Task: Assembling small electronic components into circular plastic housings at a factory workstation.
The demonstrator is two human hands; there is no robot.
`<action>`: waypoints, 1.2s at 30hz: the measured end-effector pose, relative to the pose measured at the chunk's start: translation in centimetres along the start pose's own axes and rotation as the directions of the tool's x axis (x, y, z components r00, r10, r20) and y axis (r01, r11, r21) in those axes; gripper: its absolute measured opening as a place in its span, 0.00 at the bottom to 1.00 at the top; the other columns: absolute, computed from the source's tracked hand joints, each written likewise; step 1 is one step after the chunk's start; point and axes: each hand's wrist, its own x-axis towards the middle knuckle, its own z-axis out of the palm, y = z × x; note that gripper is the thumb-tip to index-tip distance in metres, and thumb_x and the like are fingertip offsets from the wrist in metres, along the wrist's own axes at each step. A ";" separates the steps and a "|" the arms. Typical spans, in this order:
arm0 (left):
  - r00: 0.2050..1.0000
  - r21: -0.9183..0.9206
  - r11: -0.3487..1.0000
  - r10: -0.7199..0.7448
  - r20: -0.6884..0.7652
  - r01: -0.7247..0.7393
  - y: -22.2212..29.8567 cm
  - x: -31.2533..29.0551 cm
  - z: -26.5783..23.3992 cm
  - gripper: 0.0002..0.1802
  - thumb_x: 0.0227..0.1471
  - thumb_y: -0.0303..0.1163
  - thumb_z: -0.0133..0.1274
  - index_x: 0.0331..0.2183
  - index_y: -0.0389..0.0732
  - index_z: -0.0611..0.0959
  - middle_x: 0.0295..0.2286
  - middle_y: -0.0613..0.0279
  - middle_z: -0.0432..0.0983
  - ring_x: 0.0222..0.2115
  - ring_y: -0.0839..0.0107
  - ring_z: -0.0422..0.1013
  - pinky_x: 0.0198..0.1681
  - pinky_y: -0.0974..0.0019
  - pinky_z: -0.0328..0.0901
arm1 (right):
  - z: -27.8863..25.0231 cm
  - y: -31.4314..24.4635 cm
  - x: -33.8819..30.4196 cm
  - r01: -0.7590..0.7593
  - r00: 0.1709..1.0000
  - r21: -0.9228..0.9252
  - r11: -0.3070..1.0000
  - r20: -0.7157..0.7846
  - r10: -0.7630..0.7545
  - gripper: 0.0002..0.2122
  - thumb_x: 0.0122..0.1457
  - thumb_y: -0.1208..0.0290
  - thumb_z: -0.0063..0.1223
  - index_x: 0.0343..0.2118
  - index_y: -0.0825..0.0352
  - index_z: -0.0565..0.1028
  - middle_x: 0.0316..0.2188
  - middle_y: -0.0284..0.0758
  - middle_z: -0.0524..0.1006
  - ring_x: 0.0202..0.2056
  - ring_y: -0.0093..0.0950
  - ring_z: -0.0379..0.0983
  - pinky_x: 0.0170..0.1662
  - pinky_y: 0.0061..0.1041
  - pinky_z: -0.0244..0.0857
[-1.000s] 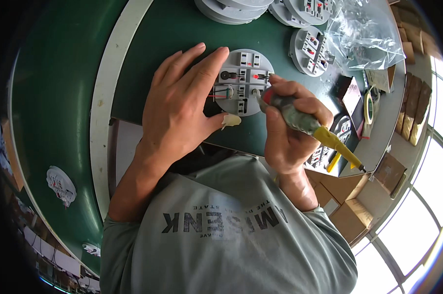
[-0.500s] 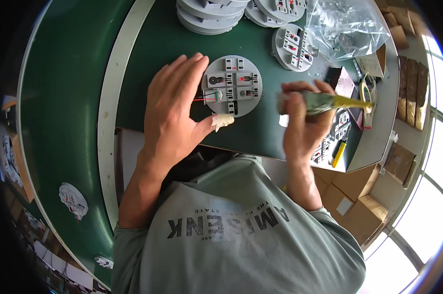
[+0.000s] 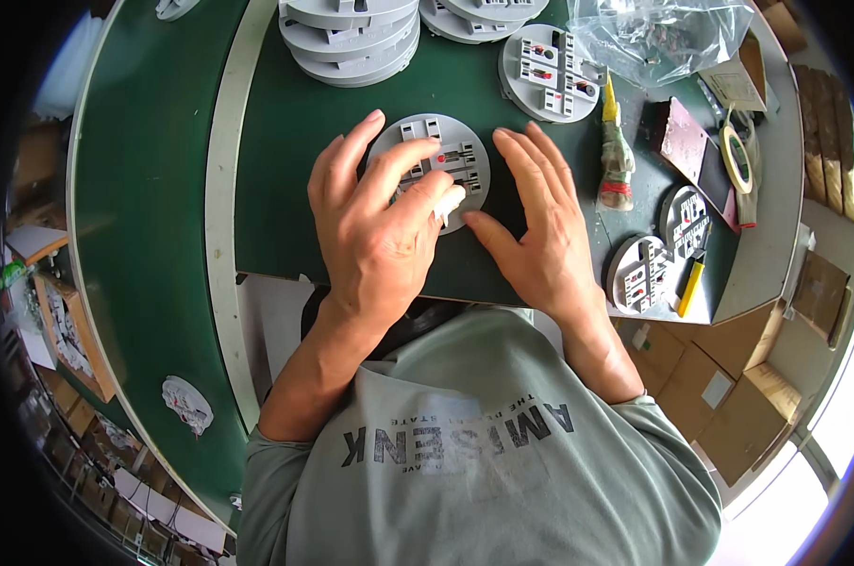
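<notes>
Head view: left hand (image 3: 380, 226)'s fingers curl over the grey disc (image 3: 471, 151), any pinch hidden; right hand (image 3: 543, 226), thumb spread from fingers, could best steady its right rim.

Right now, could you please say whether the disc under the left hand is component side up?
Component side up: the disc shows raised blocks and a red part.

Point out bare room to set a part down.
Green tabletop is bare between the pale strip and left hand, and beyond the work disc, between the disc stack and the upper-right disc. The right side is crowded: wrapped tool, tape roll, plastic bag.
</notes>
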 end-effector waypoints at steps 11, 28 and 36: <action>0.983 0.116 0.977 0.170 0.073 -0.177 -0.9 0.8 -1.0 0.05 0.48 0.31 0.67 0.31 0.47 0.92 0.43 0.79 0.84 0.60 0.57 0.69 0.68 0.30 0.49 | 1.0 1.0 0.3 0.085 0.996 0.020 0.996 0.037 -0.085 0.35 0.54 0.65 0.73 0.65 0.66 0.71 0.65 0.39 0.74 0.69 0.48 0.62 0.70 0.44 0.59; 1.000 0.108 0.994 0.016 0.004 -0.016 -2.4 -2.6 -5.6 0.42 0.43 0.49 0.75 0.57 0.41 0.82 0.62 0.51 0.71 0.64 0.49 0.65 0.69 0.35 0.52 | -12.5 11.0 8.3 -0.142 0.957 -0.234 0.962 -0.279 0.074 0.18 0.67 0.69 0.57 0.58 0.62 0.80 0.47 0.45 0.85 0.49 0.36 0.83 0.55 0.32 0.73; 0.930 0.071 0.985 0.121 0.346 -0.155 -2.9 0.5 -3.7 0.51 0.37 0.53 0.76 0.60 0.38 0.78 0.64 0.48 0.68 0.60 0.50 0.69 0.64 0.49 0.64 | -11.9 31.5 26.2 0.411 0.780 -0.790 0.455 0.047 -0.624 0.15 0.67 0.61 0.51 0.47 0.64 0.83 0.37 0.43 0.84 0.40 0.44 0.82 0.45 0.46 0.74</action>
